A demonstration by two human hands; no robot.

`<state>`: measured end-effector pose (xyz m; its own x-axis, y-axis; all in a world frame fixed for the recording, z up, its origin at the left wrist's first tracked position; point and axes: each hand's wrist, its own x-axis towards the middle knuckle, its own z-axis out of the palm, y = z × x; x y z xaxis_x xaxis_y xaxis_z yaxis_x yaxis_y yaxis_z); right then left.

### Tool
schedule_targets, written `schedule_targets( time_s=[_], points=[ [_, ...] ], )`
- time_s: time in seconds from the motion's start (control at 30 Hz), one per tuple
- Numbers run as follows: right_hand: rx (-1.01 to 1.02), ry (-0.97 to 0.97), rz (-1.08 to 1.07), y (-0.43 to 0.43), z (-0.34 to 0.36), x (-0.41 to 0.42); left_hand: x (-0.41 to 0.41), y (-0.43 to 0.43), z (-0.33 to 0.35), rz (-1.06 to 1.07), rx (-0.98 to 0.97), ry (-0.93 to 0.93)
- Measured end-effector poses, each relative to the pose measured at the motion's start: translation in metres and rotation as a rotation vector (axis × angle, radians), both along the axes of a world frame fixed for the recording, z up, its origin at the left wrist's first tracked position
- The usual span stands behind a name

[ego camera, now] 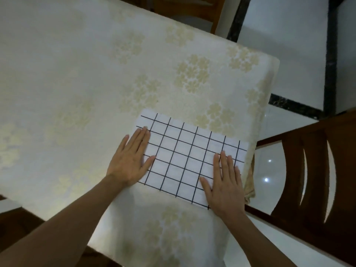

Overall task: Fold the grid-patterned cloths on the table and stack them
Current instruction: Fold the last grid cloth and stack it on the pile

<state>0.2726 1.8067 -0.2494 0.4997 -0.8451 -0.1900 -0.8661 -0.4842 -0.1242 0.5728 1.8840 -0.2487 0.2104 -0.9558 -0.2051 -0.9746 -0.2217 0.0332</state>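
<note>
One white cloth with a black grid pattern (pixel 189 155) lay folded into a flat rectangle near the right edge of the cream floral-covered counter (pixel 77 83). Two hands pressed it, fingers straight: left hand (pixel 129 160) at its left end, right hand (pixel 225 182) at its right.

We note a white black-gridded matt fabric cloth (pixel 190 157), cream floral-patterned faintly sheened tablecloth (pixel 77 74), dark varnished wooden chair (pixel 316 170), glossy white floor tiles (pixel 285 54).
</note>
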Motion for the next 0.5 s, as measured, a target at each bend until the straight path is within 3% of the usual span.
schedule_targets(
  time_s=[0.17, 0.5],
  points=[
    [-0.025, 0.048, 0.147, -0.026, 0.037, 0.013, -0.015, 0.004, 0.025, 0.16, -0.045, 0.08],
    [0.0, 0.0, 0.826, -0.11, 0.056, 0.117, -0.053, 0.017, 0.047, 0.629, -0.056, 0.09]
  ],
)
